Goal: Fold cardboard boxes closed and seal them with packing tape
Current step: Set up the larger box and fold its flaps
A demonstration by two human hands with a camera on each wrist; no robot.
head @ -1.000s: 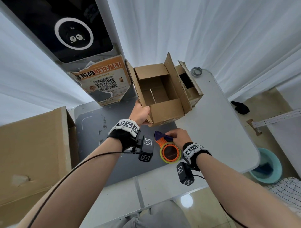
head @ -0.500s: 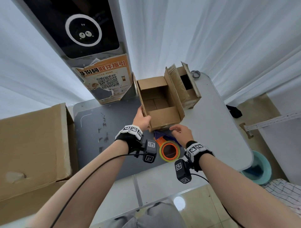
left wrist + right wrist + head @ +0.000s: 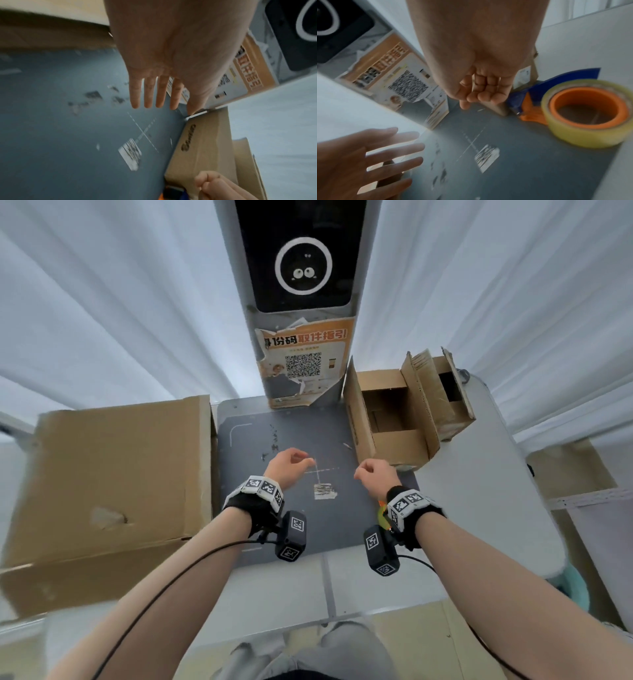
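A small brown box [image 3: 394, 422] stands on the table at the back right, its flaps up and its inside empty. A second open box [image 3: 445, 392] stands right behind it. My left hand [image 3: 289, 467] hovers over the grey mat [image 3: 246, 474] with straight, spread fingers [image 3: 150, 94], holding nothing. Just in front of the small box, my right hand [image 3: 375, 474] has its fingers curled toward the palm [image 3: 481, 94] and is empty. The tape dispenser [image 3: 587, 113], an orange core with a clear roll and a blue blade guard, lies on the mat under my right wrist.
A large brown box [image 3: 113, 474] fills the left side of the table. A tall kiosk [image 3: 301, 268] with an orange poster stands at the back of the mat. A white label [image 3: 324, 491] sticks to the mat between my hands. White curtains hang behind.
My left hand let go of the small box, which now stands at the back right. My right hand left the tape dispenser. Both hands have come over the middle of the mat.
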